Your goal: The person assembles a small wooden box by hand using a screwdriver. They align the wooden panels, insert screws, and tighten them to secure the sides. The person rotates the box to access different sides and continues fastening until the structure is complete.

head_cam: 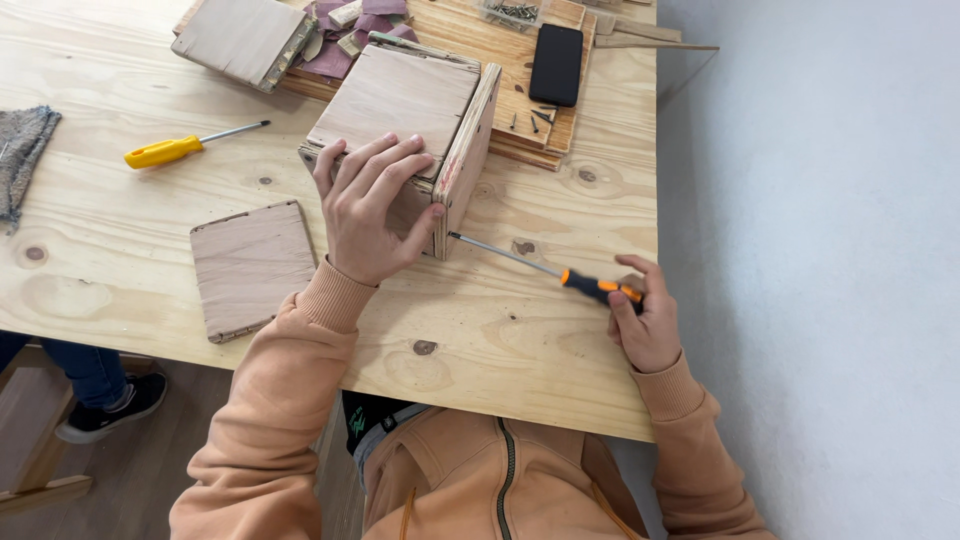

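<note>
A small plywood box (400,105) stands on the light wooden table (520,330). My left hand (368,205) lies over the box's near corner, thumb pressing the side panel (466,158) against it. My right hand (646,318) grips the orange-and-black handle of a screwdriver (545,266). Its steel shaft runs left and the tip meets the lower edge of the side panel.
A loose plywood panel (250,268) lies left of my arm. A yellow-handled screwdriver (190,145) and grey cloth (22,150) sit further left. At the back are a board (242,38), sandpaper scraps (345,45), a black phone (556,64), loose screws (535,115). Another person's foot (110,405) shows below the table.
</note>
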